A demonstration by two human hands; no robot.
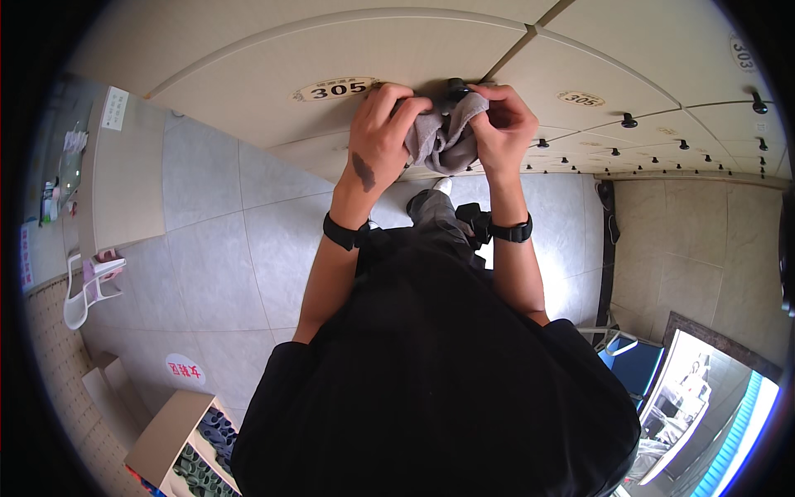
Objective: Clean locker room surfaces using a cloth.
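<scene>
A crumpled grey cloth hangs between my two hands, right against a bank of cream locker doors. My left hand grips its left side, fingers curled beside an oval number plate. On the other side, my right hand pinches a fold between thumb and fingers, close to a black locker knob. Part of the cloth passes around or just below that knob; the exact contact is hidden by folds and fingers. Each wrist wears a black band.
More black knobs stick out along the lockers to the right. A cream counter and a white plastic chair stand left on the grey tile floor. A shoe rack is at lower left, a blue folding chair at lower right.
</scene>
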